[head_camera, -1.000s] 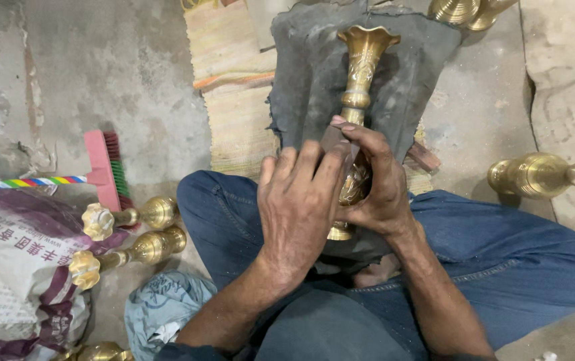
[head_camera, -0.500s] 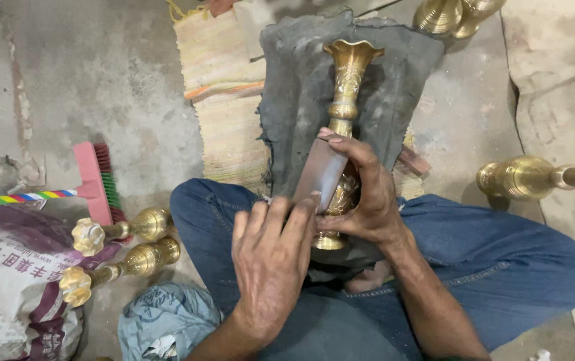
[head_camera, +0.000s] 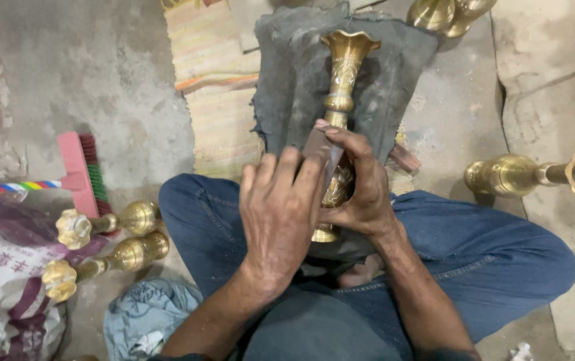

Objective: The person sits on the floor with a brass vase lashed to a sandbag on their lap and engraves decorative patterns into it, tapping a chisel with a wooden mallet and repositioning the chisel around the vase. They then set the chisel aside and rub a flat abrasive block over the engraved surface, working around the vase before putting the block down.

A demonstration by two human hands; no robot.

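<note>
Brass vase [head_camera: 342, 80] lies on its side on our grey cloth pad [head_camera: 394, 73], flared mouth pointing away from us, foot toward our lap between the jeans-clad knees [head_camera: 501, 247]. Our right hand [head_camera: 361, 187] wraps the vase's belly, fingers curled around it, fingertips also touching the flat dark scraper blade [head_camera: 319, 148]. Our left hand [head_camera: 280, 214] lies over the blade, fingers extended and held close together, pressing it against the vase. Two more brass vases [head_camera: 110, 237] lie on the floor to our left, beside a pink brush [head_camera: 81, 170] and a printed sack [head_camera: 0, 267]. Another brass vase [head_camera: 535, 174] lies to our right.
</note>
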